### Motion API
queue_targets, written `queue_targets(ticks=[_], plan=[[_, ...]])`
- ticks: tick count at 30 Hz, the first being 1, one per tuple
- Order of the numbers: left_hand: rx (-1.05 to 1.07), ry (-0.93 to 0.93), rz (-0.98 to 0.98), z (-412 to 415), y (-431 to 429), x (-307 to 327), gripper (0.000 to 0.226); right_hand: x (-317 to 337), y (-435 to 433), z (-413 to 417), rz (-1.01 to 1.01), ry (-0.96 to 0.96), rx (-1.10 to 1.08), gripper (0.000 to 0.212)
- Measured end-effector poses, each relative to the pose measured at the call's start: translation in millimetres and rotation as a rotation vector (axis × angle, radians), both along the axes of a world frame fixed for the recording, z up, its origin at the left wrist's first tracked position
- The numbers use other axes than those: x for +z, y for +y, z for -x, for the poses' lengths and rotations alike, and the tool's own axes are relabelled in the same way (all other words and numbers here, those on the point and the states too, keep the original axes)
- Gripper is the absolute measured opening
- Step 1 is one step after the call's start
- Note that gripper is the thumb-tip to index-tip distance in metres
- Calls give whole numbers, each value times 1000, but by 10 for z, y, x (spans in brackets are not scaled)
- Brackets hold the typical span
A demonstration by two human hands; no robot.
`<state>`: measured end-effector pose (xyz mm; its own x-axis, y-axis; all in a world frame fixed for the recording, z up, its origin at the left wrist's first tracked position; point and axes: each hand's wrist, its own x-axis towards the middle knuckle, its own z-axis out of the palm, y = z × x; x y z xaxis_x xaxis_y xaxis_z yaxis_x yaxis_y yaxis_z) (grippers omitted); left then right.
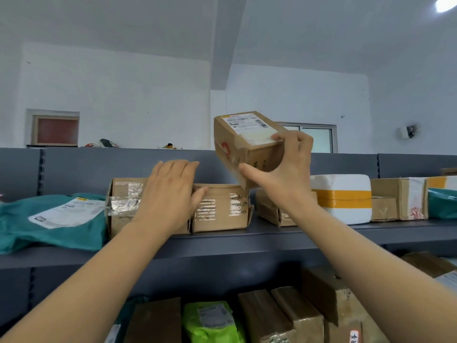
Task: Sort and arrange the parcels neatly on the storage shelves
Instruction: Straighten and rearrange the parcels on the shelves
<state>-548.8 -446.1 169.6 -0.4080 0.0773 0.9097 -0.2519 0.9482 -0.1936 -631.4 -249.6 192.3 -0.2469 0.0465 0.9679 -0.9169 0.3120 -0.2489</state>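
My right hand [284, 174] grips a small brown cardboard box [243, 142] with a white label on top, held tilted above the top shelf [272, 237]. My left hand [170, 191] lies flat, fingers together, on the front of a taped brown box [123, 201] standing on the shelf. Touching that box on its right is a second taped brown box [220, 209]. The lifted box hangs above the right end of this second box, and its lower corner is close to that box's top.
A teal mailer bag [49, 221] lies at the shelf's left. To the right sit a low brown box [272, 211], a white foam box with yellow tape [343, 199] and more cartons [398, 199]. The lower shelf holds brown boxes [284, 318] and a green bag [212, 320].
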Motion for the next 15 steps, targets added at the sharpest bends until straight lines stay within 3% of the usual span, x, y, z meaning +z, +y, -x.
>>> queue_targets(ticks=[4, 8, 12, 15], plan=[[61, 26, -9, -129, -118, -23, 46, 211, -281, -45, -13, -165, 63, 73], [95, 10, -43, -183, -259, -113, 45, 323, -562, -74, -81, -222, -16, 72], [85, -33, -67, -203, -264, -141, 60, 321, -741, -81, -180, -393, -104, 73], [45, -15, -73, -179, -247, -129, 63, 293, -723, -64, -269, -408, -95, 80]])
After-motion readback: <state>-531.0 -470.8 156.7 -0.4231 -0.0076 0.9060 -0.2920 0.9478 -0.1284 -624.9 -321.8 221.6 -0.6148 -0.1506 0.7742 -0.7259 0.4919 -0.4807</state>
